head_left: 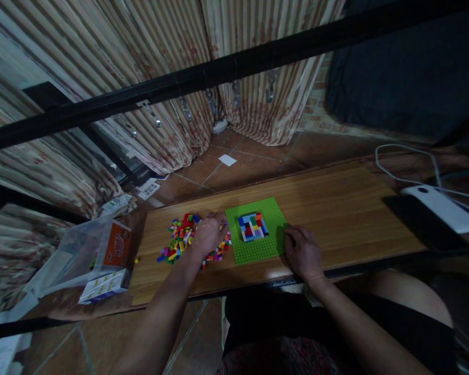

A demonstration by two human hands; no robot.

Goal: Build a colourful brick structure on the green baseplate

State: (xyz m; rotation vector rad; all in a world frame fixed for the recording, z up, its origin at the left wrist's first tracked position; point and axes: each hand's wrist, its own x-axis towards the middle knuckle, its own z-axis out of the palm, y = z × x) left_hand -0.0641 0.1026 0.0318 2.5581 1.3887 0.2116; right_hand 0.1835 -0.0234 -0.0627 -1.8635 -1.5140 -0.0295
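On the left of the table (pixel 347 208), loose bricks (pixel 182 234) lie spread, presumably for easy reach. The left hand (pixel 211 230) is over their right side, palm down, fingers bent; whether it pinches a brick cannot be told. Next, the plate (pixel 272 208) carries the build (pixel 252 226) near its centre. At the plate's right edge, the right hand (pixel 303 252) rests half curled, apparently for steadying; any pinch cannot be confirmed.

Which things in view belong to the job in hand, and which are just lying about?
In use:
- loose bricks, left hand over them
- green baseplate, right hand at its edge
- brick build on it

Lying about, apparently:
- white device
- cable
- floor paper
- small carton
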